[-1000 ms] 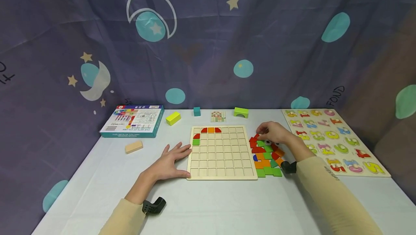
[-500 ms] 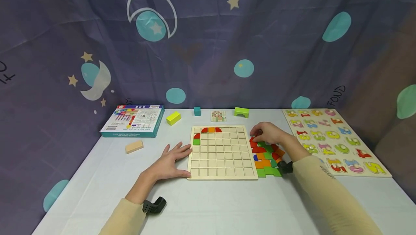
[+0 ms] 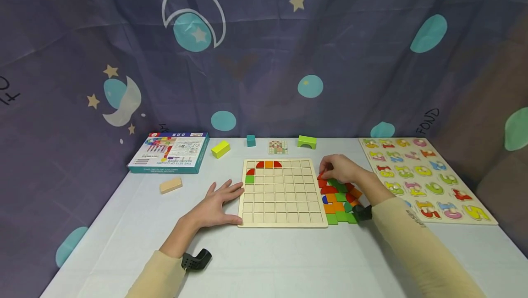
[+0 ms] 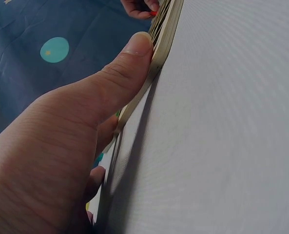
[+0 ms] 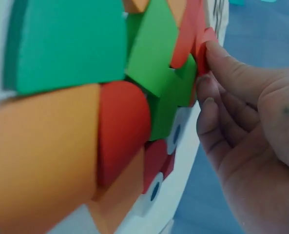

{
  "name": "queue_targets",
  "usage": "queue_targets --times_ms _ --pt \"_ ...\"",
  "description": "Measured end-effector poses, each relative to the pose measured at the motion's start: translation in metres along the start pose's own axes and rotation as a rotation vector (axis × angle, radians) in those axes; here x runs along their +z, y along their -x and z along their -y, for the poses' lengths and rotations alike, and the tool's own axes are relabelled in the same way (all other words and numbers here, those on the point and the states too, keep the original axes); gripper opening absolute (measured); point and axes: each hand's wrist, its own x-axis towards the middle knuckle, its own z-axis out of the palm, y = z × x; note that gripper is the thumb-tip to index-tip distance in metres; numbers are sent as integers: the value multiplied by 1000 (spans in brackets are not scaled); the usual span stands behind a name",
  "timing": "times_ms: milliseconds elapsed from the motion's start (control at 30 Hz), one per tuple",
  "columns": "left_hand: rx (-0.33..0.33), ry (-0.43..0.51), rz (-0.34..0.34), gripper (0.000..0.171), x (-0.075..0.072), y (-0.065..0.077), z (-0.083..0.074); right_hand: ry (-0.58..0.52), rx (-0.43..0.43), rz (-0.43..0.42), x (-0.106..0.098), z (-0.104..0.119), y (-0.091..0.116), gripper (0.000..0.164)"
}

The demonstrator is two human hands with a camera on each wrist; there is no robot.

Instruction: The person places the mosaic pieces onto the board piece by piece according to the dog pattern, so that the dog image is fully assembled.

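A pale wooden grid board (image 3: 279, 205) lies on the table, with a few red, orange and green pieces in its upper left cells. My left hand (image 3: 217, 206) rests at the board's left edge with its fingers spread. In the left wrist view its thumb (image 4: 127, 63) lies against the board's rim. To the right of the board, my right hand (image 3: 341, 169) pinches a red piece (image 5: 202, 52) between thumb and fingers, at the far end of a pile of coloured pieces (image 3: 340, 215). The exact shape of the held piece is partly hidden.
A small pattern card (image 3: 277, 147) lies behind the board, between a teal cube (image 3: 250, 140) and a green arch block (image 3: 307, 142). Left are a yellow block (image 3: 220, 149), a boxed set (image 3: 169, 153) and a plain wooden block (image 3: 171, 185). A number puzzle board (image 3: 425, 179) lies right.
My right hand has moved a little left over the far end of the pile, toward the board, and now pinches a red piece. My left hand has stayed in place.
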Motion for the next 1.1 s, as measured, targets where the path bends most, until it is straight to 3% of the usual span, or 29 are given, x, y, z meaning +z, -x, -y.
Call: queue_targets --times_ms 233,367,600,833,1100 --pt "-1 0 0 97 -1 1 -1 -53 20 -24 -5 4 1 12" --pt "-6 -4 1 97 -1 1 0 -117 -28 -48 -4 9 1 20" --pt "-14 -9 5 98 1 0 3 -259 -79 -50 6 21 -4 21" --pt "-13 -12 6 98 1 0 3 -301 -163 -7 17 35 -12 25" --pt "-5 -9 0 98 1 -1 3 -256 -222 13 35 62 -24 21"
